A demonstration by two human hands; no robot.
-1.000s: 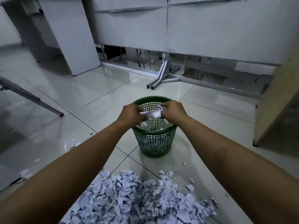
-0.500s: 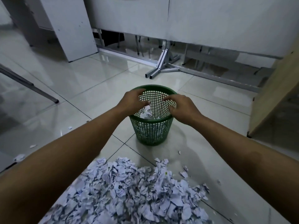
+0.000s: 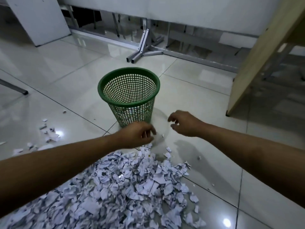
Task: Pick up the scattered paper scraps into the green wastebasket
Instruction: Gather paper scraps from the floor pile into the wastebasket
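Barely making a dent in this paper mess lol

Few scraps show inside the green wastebasket [image 3: 128, 95]; huge scrap pile [image 3: 115, 187] sits on the floor's near side. Left hand [image 3: 137, 135] and right hand [image 3: 184, 123] hover loosely curled, holding nothing.

The glossy tiled floor [image 3: 54, 76] bears the green wastebasket [image 3: 128, 96] and paper scraps [image 3: 125, 187].

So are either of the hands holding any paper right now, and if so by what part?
Nothing is held. The left hand and right hand hang with loosely curled fingers between the green wastebasket and the paper scraps.
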